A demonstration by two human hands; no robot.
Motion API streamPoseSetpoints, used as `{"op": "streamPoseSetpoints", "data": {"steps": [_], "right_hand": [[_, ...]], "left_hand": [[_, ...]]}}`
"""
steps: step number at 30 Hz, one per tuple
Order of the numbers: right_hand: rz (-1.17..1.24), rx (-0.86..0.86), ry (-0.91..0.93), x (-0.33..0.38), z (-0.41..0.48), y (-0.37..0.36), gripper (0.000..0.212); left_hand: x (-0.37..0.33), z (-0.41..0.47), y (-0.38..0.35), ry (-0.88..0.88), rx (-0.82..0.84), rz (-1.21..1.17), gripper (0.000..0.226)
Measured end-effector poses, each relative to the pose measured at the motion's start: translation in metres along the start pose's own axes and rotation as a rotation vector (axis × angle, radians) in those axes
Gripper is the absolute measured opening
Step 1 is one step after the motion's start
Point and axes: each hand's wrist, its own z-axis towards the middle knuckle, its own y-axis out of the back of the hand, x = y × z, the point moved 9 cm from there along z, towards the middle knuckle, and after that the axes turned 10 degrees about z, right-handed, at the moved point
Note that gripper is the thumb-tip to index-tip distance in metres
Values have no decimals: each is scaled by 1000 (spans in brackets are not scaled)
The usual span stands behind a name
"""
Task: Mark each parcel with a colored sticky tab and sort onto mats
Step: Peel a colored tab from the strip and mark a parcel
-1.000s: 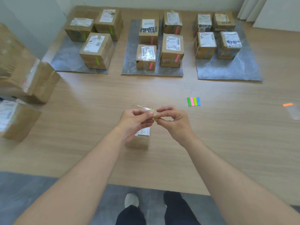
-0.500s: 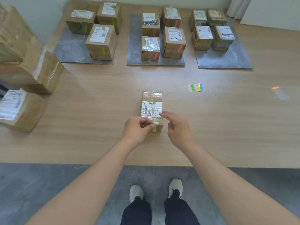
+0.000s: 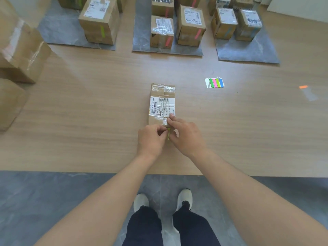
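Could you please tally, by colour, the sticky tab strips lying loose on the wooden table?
Green sticky tab strips: 2
Pink sticky tab strip: 1
Blue sticky tab strip: 1
Orange sticky tab, lying apart: 1
Total: 5

The left hand point(image 3: 150, 139) and right hand point(image 3: 186, 137) hide the near end of the long brown cardboard parcel point(image 3: 162, 96). Only a sliver of the yellow-green sticky tab point(image 3: 168, 135) shows between them; whether the right pinches it is unclear. The top edge crops the rearmost cardboard boxes point(image 3: 162, 8).
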Motion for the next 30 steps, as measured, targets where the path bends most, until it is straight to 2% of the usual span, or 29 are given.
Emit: {"op": "streamPoseSetpoints", "data": {"steps": [7, 12, 17, 23, 25, 26, 28, 30], "right_hand": [[-92, 10, 45, 1, 10, 1, 28], [-154, -49, 119, 2, 11, 2, 26], [-147, -200, 193, 3, 11, 5, 33], [-157, -470, 262, -1, 4, 2, 45], [-158, -517, 249, -2, 1, -1, 49], [-139, -522, 236, -4, 1, -3, 50], [-106, -496, 216, -7, 1, -4, 49], [46, -437, 144, -14, 2, -3, 43]], "left_hand": [[7, -1, -2, 74, -82, -8, 7], [12, 2, -2, 124, -114, 8, 9], [27, 0, 13, 199, -154, 73, 4], [54, 5, 43, 285, -218, 64, 4], [57, 10, 48, 317, -238, -63, 11], [58, 13, 46, 342, -218, -201, 19], [52, 17, 32, 403, -134, -536, 31], [35, 19, 22, 412, -44, -696, 34]]}}
